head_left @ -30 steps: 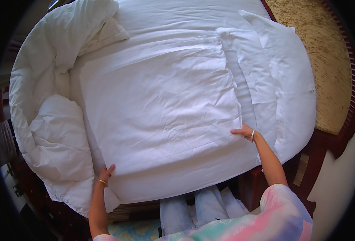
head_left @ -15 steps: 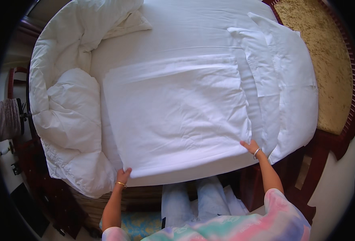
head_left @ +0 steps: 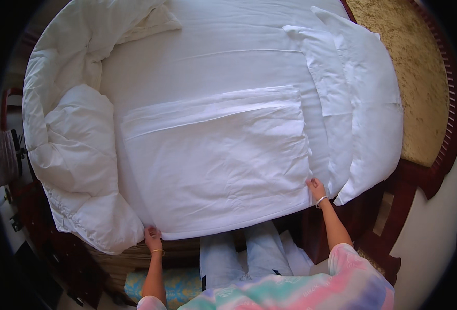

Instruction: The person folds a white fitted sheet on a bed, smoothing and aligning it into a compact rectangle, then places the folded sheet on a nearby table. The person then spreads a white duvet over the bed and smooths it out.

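A folded white sheet (head_left: 218, 160) lies flat across the near part of the bed (head_left: 228, 57). My left hand (head_left: 152, 239) grips the sheet's near left corner at the mattress edge. My right hand (head_left: 316, 189) pinches the near right corner, a bracelet on that wrist. Both arms reach up from the lower edge of the view. The sheet's far edge shows a folded band.
A bunched white duvet (head_left: 73, 150) is heaped along the bed's left side. White pillows (head_left: 362, 98) lie on the right, against a tan padded headboard (head_left: 414, 77) with a dark wooden frame (head_left: 424, 175). Dark furniture stands at the left.
The sheet has been drawn toward me over the near edge of the bed. Both hands have moved nearer and further apart, holding the corners.
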Tool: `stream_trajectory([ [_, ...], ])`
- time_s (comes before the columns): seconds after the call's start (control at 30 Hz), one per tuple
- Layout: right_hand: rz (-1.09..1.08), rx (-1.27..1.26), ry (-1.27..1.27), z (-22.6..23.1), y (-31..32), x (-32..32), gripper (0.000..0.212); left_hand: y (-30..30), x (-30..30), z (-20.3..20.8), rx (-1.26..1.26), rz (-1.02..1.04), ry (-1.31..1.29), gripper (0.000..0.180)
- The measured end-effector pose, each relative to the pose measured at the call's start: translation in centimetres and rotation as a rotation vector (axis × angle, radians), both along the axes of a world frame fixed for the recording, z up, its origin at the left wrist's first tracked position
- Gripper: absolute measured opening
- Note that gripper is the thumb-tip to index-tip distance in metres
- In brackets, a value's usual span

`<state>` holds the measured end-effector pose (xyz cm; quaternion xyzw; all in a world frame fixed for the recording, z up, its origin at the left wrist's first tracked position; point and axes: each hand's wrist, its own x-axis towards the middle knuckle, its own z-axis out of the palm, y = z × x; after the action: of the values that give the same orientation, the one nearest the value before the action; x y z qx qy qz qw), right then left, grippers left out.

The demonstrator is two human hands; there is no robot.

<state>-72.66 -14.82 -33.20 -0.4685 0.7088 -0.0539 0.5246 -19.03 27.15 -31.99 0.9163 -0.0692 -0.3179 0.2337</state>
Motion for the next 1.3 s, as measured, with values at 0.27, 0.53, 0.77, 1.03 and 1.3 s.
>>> stream_trajectory([
  [0.27, 0.561, -0.951, 0.241, 7.2, -1.1, 18.4, 0.048, -22.5, -13.5, 2.4, -0.494, -1.2, -0.216, 0.045],
  [0.53, 1.054, -0.727, 0.095, 3.1, 7.5, 17.4, 0.052, -45.4, -18.3, -3.8, -1.082, -2.301, 0.071, 0.047],
  [0.77, 0.429, -0.502, 0.76, 0.6, 4.6, 7.0, 0.052, -66.4, -14.1, -1.6, -0.119, -1.73, -0.893, 0.047],
  [1.03, 0.469, -0.643, 0.38, 5.3, 4.0, 9.3, 0.045, -53.5, -24.0, 1.7, -0.807, -2.136, -0.245, 0.048],
  [1.3, 0.791, -0.618, 0.122, -0.1, -1.9, 9.9, 0.05, -57.1, -8.2, -3.0, -0.397, -1.86, -0.366, 0.042],
])
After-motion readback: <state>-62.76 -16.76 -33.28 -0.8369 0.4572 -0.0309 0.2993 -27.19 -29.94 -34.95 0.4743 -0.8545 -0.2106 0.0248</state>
